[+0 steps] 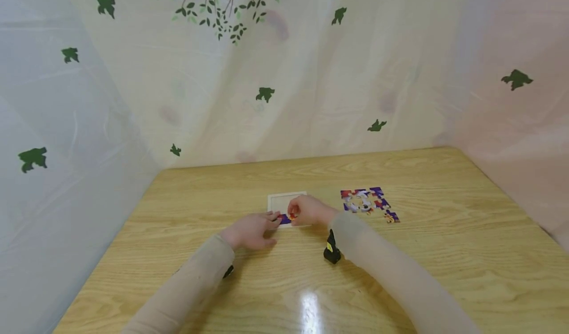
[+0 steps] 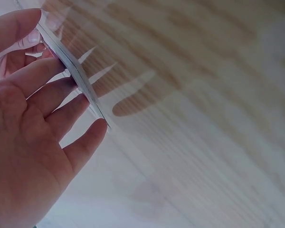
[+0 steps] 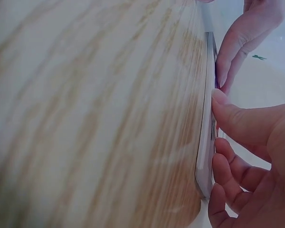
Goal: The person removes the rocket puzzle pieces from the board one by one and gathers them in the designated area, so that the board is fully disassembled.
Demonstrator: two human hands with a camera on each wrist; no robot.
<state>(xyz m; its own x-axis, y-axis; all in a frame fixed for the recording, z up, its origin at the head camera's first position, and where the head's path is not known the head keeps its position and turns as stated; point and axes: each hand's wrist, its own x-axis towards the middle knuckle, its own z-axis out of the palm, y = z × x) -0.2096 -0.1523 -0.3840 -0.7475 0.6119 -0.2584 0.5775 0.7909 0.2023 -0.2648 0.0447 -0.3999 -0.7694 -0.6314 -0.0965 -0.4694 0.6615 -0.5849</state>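
A shallow white puzzle tray point(image 1: 284, 194) lies flat on the table, with a purple puzzle piece point(image 1: 284, 220) along its near side. The left hand point(image 1: 253, 230) rests its extended fingertips on the tray's left part beside that piece. From the right, the right hand point(image 1: 309, 210) reaches over the tray and pinches a red and orange puzzle piece point(image 1: 292, 216), low against the purple one. In the right wrist view the right thumb point(image 3: 242, 121) presses near the tray edge point(image 3: 205, 137) with the other fingers curled. Both wrist views see the tray edge-on, so its face is mostly hidden.
A partly joined group of puzzle pieces point(image 1: 357, 201), showing a white animal face, lies right of the tray on the wooden table point(image 1: 213, 190). One purple piece point(image 1: 391, 217) sits at its lower right. Leaf-printed curtains point(image 1: 302, 67) hang around the table.
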